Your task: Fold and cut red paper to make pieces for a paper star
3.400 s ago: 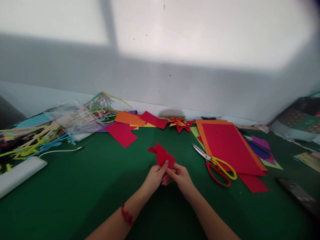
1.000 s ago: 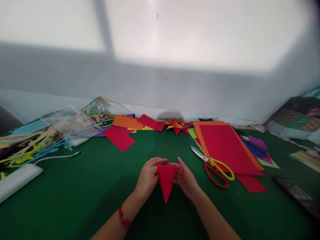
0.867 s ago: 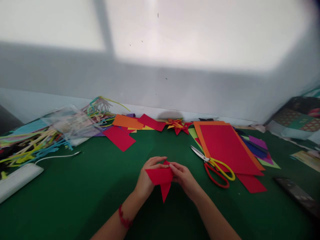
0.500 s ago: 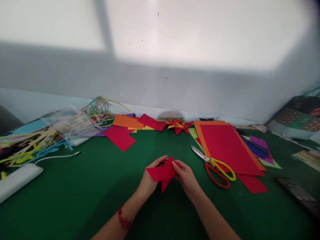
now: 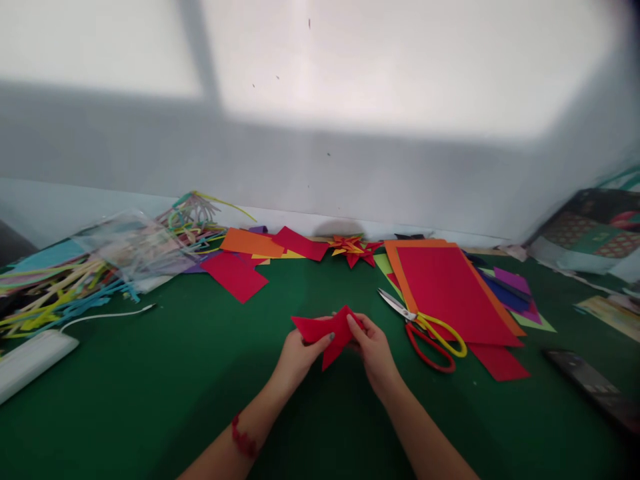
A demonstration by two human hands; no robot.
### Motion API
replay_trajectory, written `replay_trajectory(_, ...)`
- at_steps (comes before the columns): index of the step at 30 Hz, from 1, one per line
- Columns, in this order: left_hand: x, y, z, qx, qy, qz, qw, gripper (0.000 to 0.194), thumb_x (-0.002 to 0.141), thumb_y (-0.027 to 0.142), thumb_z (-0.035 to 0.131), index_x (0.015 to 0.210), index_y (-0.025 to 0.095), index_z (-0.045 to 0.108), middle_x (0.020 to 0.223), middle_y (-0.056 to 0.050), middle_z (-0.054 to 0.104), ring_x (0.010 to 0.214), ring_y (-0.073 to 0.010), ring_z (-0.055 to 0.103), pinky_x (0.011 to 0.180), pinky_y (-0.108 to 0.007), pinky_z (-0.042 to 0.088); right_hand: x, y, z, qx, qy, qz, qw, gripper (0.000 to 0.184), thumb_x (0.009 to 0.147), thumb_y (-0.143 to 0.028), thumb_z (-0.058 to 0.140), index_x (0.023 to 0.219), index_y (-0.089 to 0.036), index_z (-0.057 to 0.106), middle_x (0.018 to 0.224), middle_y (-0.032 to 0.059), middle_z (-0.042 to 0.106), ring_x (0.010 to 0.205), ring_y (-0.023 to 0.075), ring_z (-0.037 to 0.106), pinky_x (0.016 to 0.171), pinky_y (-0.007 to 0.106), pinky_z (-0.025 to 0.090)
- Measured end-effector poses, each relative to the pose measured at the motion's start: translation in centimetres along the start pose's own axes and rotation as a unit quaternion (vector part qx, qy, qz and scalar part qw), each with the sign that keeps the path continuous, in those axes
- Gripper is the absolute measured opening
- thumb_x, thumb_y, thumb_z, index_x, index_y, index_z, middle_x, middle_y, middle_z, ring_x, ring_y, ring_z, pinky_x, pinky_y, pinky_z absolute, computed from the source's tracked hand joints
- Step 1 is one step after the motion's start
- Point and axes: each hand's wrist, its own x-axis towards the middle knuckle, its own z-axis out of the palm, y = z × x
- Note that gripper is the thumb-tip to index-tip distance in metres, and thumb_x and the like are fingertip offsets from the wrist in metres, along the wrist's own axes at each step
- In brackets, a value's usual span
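Observation:
A folded piece of red paper [image 5: 336, 328] with pointed corners is held between both hands, above the green table [image 5: 210, 373]. My left hand [image 5: 298, 352] pinches its left part, thumb on the front face and fingers behind. On the right side, my right hand [image 5: 372, 343] grips the paper's upper right edge between thumb and fingers. The fingers behind the paper are mostly hidden. To the right lie scissors [image 5: 414, 317] with one yellow and one red handle, blades pointing up and left. Folded red and orange paper stars [image 5: 352, 248] rest against the wall's foot.
Red and orange sheets [image 5: 440, 287] are stacked at right, a phone [image 5: 590, 383] beyond them. Orange and red paper pieces [image 5: 236, 277] lie at the back. Pipe cleaners [image 5: 100, 280], a plastic bag [image 5: 135, 247] and a white power strip [image 5: 35, 360] occupy the left.
My left thumb has come round to the front of the red paper and presses on it. The paper's left flap has tilted upward. The whole view has shifted slightly.

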Motion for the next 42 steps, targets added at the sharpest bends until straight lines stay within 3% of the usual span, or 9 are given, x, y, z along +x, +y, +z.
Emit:
replay_trajectory(5,0.3,-0.3,-0.7,0.014,0.055,-0.015,0.998,0.032,0.064,0.034,0.065,0.087,0.012,0.065,0.090,-0.011,0.067,0.084,-0.0248,0.061,0.077,-0.034,0.047,-0.1,0.2,0.2,-0.047,-0.024,-0.013,0.999,0.028,0.071,-0.041,0.060,0.086,-0.018,0.060,0.079,0.0043,0.065,0.072,0.0209,0.061,0.063,0.034,0.050)
replay_trajectory(11,0.2,0.1,-0.9,0.031,0.050,-0.026,0.998,0.028,0.065,0.034,0.064,0.083,0.013,0.066,0.083,-0.010,0.068,0.079,-0.0240,0.062,0.072,-0.035,0.048,-0.3,0.3,0.3,-0.134,-0.013,-0.053,0.989,0.023,0.070,-0.039,0.061,0.079,-0.017,0.061,0.068,0.0025,0.062,0.063,0.0193,0.058,0.056,0.030,0.048)
replay_trajectory(20,0.2,-0.1,-0.6,0.097,0.053,0.047,0.993,0.033,0.070,0.031,0.059,0.099,0.014,0.059,0.099,-0.010,0.063,0.090,-0.0227,0.058,0.079,-0.034,0.045,0.0,-0.2,-0.5,-0.079,0.034,-0.011,0.996,0.029,0.066,-0.042,0.063,0.081,-0.017,0.059,0.070,0.0029,0.065,0.067,0.0231,0.062,0.059,0.036,0.052)
replay_trajectory(22,0.0,0.5,-0.7,0.091,0.025,0.057,0.994,0.036,0.073,0.030,0.057,0.106,0.017,0.054,0.100,-0.008,0.062,0.089,-0.0211,0.058,0.079,-0.034,0.045,0.1,-0.5,-0.7,-0.065,0.032,0.009,0.997,0.031,0.065,-0.043,0.064,0.082,-0.017,0.059,0.069,0.0025,0.065,0.068,0.0232,0.062,0.059,0.036,0.052)
replay_trajectory(25,-0.4,1.9,-1.1,0.087,-0.073,0.062,0.992,0.052,0.069,0.023,0.061,0.118,0.022,0.044,0.099,-0.005,0.062,0.087,-0.0189,0.058,0.078,-0.032,0.045,0.1,-1.3,-1.2,-0.049,0.003,0.035,0.998,0.031,0.065,-0.042,0.065,0.081,-0.016,0.059,0.072,0.0022,0.065,0.069,0.0216,0.062,0.061,0.035,0.052)
replay_trajectory(28,-0.6,3.0,-1.7,0.111,-0.157,0.091,0.977,0.052,0.067,0.016,0.063,0.115,0.025,0.048,0.105,-0.004,0.058,0.091,-0.0183,0.056,0.082,-0.032,0.042,-0.1,-2.2,-1.9,-0.056,-0.043,0.068,0.995,0.031,0.065,-0.041,0.065,0.080,-0.015,0.060,0.072,0.0016,0.064,0.066,0.0190,0.062,0.058,0.032,0.051)
replay_trajectory(34,-0.2,2.9,-2.2,0.196,-0.149,0.190,0.950,0.017,0.069,0.019,0.062,0.085,0.022,0.066,0.103,-0.006,0.054,0.093,-0.0193,0.053,0.083,-0.032,0.041,-0.4,-2.6,-2.4,-0.085,-0.121,0.114,0.982,0.026,0.066,-0.036,0.065,0.077,-0.014,0.059,0.067,0.0006,0.061,0.058,0.0144,0.059,0.051,0.026,0.048)
replay_trajectory(37,-0.2,2.9,-2.2,0.228,-0.157,0.212,0.937,0.015,0.069,0.021,0.063,0.083,0.025,0.067,0.117,-0.005,0.048,0.104,-0.0219,0.047,0.087,-0.034,0.038,-0.4,-2.3,-2.3,-0.095,-0.131,0.121,0.979,0.025,0.067,-0.036,0.064,0.078,-0.013,0.058,0.067,0.0010,0.060,0.059,0.0141,0.058,0.050,0.025,0.047)
replay_trajectory(42,-0.6,3.3,-2.3,0.274,-0.221,0.208,0.912,0.017,0.071,0.021,0.061,0.085,0.029,0.067,0.127,-0.001,0.041,0.111,-0.0216,0.042,0.093,-0.034,0.033,-0.3,-2.2,-2.4,-0.104,-0.136,0.123,0.978,0.026,0.067,-0.036,0.064,0.080,-0.013,0.058,0.068,0.0017,0.061,0.060,0.0144,0.059,0.052,0.025,0.048)
